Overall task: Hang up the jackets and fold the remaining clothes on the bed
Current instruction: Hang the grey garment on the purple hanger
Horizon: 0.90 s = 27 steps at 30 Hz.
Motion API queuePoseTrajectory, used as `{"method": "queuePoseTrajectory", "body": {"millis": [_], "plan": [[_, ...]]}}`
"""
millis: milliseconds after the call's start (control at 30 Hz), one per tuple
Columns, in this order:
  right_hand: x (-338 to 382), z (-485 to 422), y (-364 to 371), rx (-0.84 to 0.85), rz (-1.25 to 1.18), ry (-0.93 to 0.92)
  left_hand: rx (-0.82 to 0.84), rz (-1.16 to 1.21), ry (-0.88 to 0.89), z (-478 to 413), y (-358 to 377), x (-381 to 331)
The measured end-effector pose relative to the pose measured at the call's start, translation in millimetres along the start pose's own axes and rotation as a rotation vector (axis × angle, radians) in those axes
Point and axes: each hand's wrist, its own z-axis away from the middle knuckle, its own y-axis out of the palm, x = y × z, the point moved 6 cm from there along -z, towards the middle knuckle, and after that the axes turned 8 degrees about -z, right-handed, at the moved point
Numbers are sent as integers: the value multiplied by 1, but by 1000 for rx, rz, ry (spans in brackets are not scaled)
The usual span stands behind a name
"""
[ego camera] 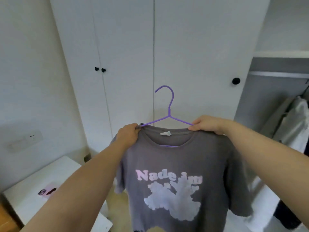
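The grey T-shirt [180, 161] hangs in the air in front of the person, on a purple hanger [169, 106], with its print toward the camera. The left hand [128, 135] has its fingers curled around the shirt's shoulder at the collar edge, together with the hanger arm there. The right hand [207, 125] does the same on the other shoulder, with its fingers folded over the cloth and the end of the wire. So both hands are pinching the shirt onto the hanger, one on each side of the hook.

The long axis of the hanger goes from 9 o'clock to 3 o'clock, parallel to the closed wardrobe doors [125, 64] behind it. The hook stands upright at 12 o'clock between the hands, and its open tip points to 9 o'clock.

The hanging rail [277, 75] is in the open compartment at about 2 o'clock from the hook. It is higher than the hook and well apart from it, and other clothes [294, 121] hang under it. The right hand is the nearer one to the rail. I judge that the hanger must travel toward 2 o'clock and up, with one hand probably moving to the hook.
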Motion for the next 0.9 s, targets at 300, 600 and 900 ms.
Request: {"method": "queuePoseTrajectory", "body": {"millis": [300, 600, 900], "plan": [[-96, 96, -94, -148, -140, 328, 401, -194, 374, -12, 82, -156], [-166, 194, -139, -286, -421, 701, 329, -335, 564, 8, 129, -310], [-201, 229, -169, -689, -581, 742, 546, 9, 737, 10, 163, -413]]}}
